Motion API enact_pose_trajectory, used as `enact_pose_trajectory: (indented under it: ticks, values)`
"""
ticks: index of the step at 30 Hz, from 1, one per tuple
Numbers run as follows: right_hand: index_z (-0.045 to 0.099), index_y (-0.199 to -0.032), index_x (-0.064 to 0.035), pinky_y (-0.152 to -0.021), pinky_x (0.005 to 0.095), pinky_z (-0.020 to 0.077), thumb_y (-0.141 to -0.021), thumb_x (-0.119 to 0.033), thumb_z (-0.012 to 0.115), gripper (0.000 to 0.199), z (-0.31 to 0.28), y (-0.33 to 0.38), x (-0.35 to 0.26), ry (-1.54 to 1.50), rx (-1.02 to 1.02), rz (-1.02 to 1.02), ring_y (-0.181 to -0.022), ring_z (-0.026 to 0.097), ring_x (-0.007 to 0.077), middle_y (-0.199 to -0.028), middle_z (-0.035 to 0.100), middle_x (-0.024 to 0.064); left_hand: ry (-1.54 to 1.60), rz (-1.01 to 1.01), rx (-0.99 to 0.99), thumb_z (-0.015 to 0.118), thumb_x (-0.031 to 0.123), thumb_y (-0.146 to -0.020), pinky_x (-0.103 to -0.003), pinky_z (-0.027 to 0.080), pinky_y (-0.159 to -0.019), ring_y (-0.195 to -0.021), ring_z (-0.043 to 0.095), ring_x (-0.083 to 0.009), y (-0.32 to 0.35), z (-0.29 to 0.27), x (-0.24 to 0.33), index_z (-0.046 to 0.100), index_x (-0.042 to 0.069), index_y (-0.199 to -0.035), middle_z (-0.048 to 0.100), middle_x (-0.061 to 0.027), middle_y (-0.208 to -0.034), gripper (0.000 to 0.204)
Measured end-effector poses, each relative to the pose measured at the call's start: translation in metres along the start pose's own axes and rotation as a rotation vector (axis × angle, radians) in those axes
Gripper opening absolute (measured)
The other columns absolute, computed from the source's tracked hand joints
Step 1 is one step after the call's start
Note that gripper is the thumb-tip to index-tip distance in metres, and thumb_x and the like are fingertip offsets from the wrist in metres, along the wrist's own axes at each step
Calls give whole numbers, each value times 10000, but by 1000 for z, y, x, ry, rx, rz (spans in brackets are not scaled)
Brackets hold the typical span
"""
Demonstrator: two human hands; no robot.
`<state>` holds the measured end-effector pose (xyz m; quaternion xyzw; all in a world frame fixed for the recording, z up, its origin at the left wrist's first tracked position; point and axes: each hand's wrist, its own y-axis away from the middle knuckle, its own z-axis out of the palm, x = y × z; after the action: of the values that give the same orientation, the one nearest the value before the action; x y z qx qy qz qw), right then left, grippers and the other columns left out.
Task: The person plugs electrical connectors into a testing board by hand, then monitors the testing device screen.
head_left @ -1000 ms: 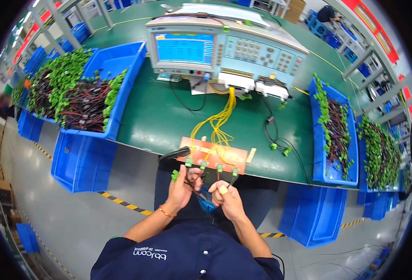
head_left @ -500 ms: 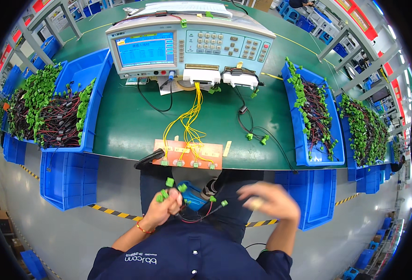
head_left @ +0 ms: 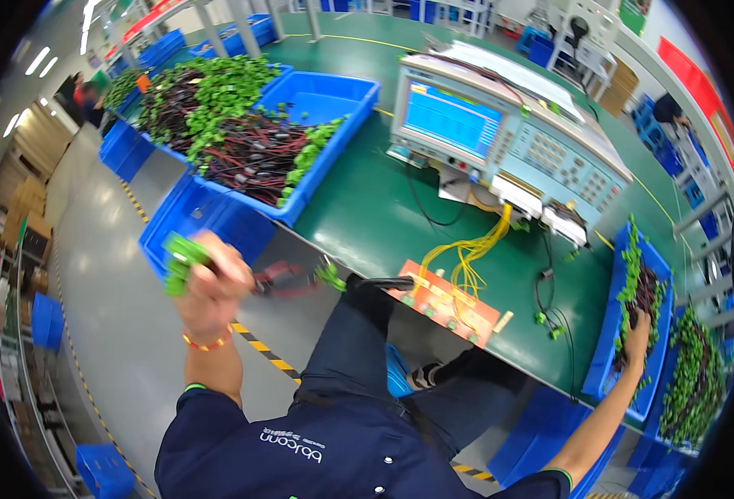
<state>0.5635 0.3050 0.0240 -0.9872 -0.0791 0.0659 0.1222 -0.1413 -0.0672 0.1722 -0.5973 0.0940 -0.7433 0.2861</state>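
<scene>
A: Your hands are well apart. Your left hand (head_left: 213, 279) is closed around a cable harness (head_left: 284, 281), with a cluster of green connectors (head_left: 186, 259) poking out past the fingers; it is blurred, so don't ask me for the exact grip.

B: And your right hand (head_left: 637, 333) is far over to the right, down among the piled harnesses (head_left: 655, 287) in the right-hand bin (head_left: 601, 366). I can't tell whether your fingers are closed on one.

A: Which way does the held piece run?

B: Sideways from your left hand, its loose green end (head_left: 330, 274) pointing right, toward the orange board (head_left: 446, 303) at the bench edge. That board sits between your two hands. The right-hand bin's long axis runs away from you, and your right hand is plainly the nearer one to it.

A: Your left hand is nearer the left-hand bin (head_left: 334, 170), which lies beyond it on the bench with its own heap of harnesses.

B: Farther out, yellow wires (head_left: 483, 241) link your board to the tester (head_left: 541, 150).

A: Any writing?

B: White lettering on your dark shirt (head_left: 317, 424), pale labels on the board and text on the tester's blue screen (head_left: 450, 121); the labels and screen are too small to read.
</scene>
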Motion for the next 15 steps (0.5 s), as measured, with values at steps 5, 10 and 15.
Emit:
enact_pose_trajectory:
  ticks: [5, 10, 15]
  values:
    - [591, -1094, -51, -887, 454, 435, -953, -216, 582, 217, -25, -5, -38, -78, -31, 63, -1061, 542, 388, -1114, 565, 183, -603, 513, 132, 567, 269, -977, -215, 226, -466, -529, 331, -22, -84, -29, 55, 653, -32, -946, 586, 5, -720, 314]
    - [594, -1042, -14, -784, 419, 464, -994, -264, 528, 262, -40, 8, -48, -111, 330, 44, -883, 597, 356, -993, 591, 157, -1257, 425, -128, 743, 292, -855, -286, 484, -557, -607, 635, -162, -173, -60, -5, 682, 57, -915, 682, -96, -746, 250]
    - [607, -1092, -18, -733, 333, 466, -1023, -293, 453, 323, -62, 28, -1, -355, 700, 215, -767, 583, 203, -964, 613, 89, -1527, -42, -331, 736, 591, -749, -403, 512, -859, -1009, 649, -340, -163, -103, -101, 611, 31, -1185, 662, -196, -1090, 720]
